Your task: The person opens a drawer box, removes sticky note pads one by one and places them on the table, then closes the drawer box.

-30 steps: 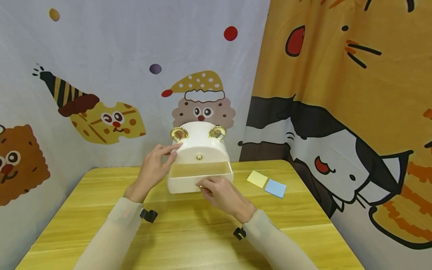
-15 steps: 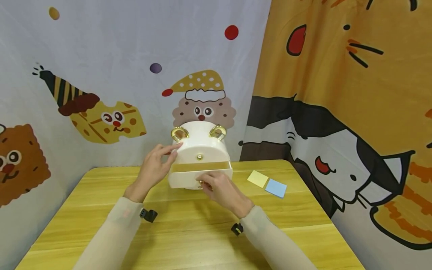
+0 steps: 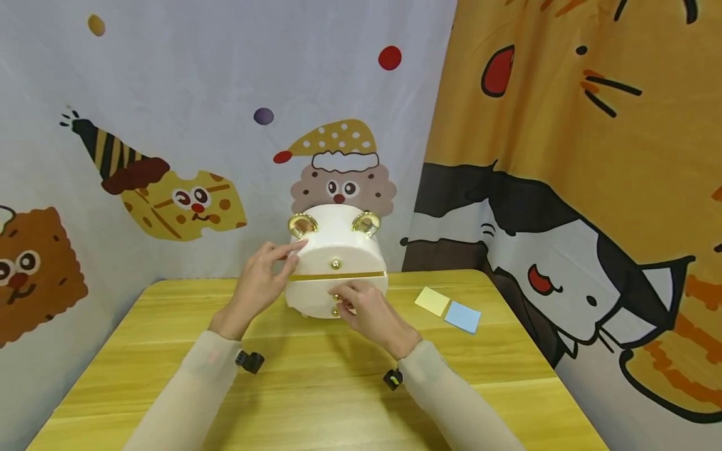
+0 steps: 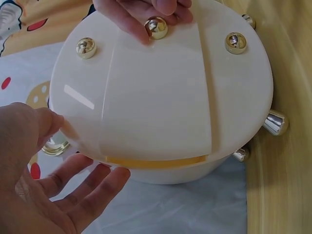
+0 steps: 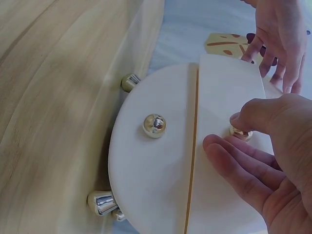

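A white rounded drawer box [image 3: 339,248] with gold ring ears and gold knobs stands on short gold feet. Its middle drawer [image 3: 309,294] sticks out slightly, and a thin yellow gap shows along its upper edge. My right hand [image 3: 373,316] pinches that drawer's gold knob [image 4: 156,28] between thumb and fingers; in the right wrist view the knob is partly hidden. At the box's upper left edge my left hand [image 3: 257,279] rests lightly with fingers extended. The top drawer knob [image 4: 86,48] and bottom drawer knob [image 5: 154,126] are untouched.
On the wooden table [image 3: 316,388], to the right of the box, lie a yellow sticky-note pad [image 3: 432,301] and a blue sticky-note pad [image 3: 462,317]. A printed cartoon curtain [image 3: 186,81] hangs close behind the box.
The middle drawer has slid inward from well open to a narrow gap, with my right hand moving along at its knob. The bottom knob has come into view. My left hand has stayed in place.
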### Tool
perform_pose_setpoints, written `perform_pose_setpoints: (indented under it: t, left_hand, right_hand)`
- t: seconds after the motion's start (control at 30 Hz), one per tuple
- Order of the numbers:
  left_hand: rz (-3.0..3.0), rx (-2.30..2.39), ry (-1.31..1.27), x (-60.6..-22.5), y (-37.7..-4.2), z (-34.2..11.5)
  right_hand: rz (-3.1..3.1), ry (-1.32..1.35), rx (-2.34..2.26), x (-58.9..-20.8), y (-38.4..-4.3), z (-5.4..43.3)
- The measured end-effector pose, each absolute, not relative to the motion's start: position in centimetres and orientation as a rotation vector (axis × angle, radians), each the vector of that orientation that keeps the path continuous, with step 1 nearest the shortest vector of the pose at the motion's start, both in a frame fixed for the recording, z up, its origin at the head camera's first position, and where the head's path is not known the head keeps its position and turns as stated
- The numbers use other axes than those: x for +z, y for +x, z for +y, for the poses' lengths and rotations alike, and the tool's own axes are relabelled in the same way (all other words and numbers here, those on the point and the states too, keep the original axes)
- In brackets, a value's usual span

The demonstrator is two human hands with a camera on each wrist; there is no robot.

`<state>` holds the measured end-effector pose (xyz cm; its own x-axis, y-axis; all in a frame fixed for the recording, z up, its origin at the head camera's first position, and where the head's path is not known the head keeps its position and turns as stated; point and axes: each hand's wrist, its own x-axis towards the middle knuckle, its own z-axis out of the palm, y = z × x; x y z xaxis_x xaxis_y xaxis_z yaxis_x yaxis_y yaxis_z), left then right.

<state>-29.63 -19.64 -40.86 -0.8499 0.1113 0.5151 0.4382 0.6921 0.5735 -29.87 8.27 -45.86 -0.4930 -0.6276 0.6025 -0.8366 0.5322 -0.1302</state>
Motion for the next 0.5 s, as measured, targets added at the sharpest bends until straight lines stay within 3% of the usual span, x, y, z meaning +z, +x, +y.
perform_pose_setpoints:
  t: [0.5]
  left_hand:
    - [-2.467, -0.986, -0.424, -41.0, -29.31, -19.61]
  right_hand:
    - [-2.353, 1.148, 0.666, -46.12, -30.48, 7.85]
